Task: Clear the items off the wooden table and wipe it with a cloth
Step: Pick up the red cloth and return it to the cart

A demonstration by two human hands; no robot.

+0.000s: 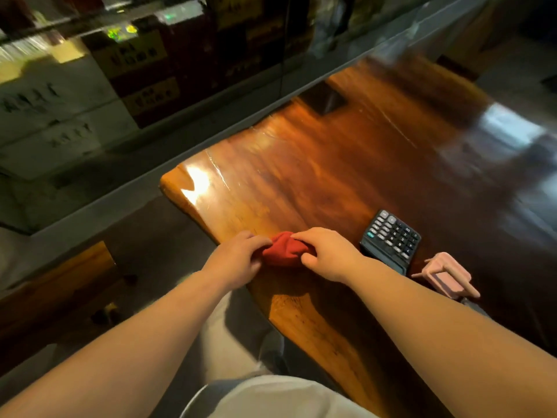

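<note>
- I have both hands closed on the red cloth (284, 250), which is bunched into a small wad between them at the near left edge of the surface (316, 164).
- My left hand (238, 260) pinches the cloth's left side, fingers curled over the top and thumb tucked below; the wrist is straight and the bare forearm runs back toward the lower left corner of the view.
- My right hand (327, 253) covers the cloth's right side, index finger stretched across the top of the wad, thumb pressing in from the near side, the other fingers folded under; its forearm comes in from the lower right.
- The two hands nearly meet over the cloth, fingertips close together.
- I cannot tell whether the cloth rests on the wood or is lifted just above it.
- Just right of the cloth, past my right hand, a black calculator (390, 239) lies flat on the surface, keys up, turned at an angle.
- Right of the calculator and nearer to me sits a small pink object (446, 276); it is too blurred for me to say what it is.
- Beyond the cloth the glossy wood stretches away bare, with bright glare patches.
- Left of the cloth, off the surface's edge, the floor (156, 236) shows, and further left a glass-fronted cabinet (120, 86) with blurred boxes inside.
</note>
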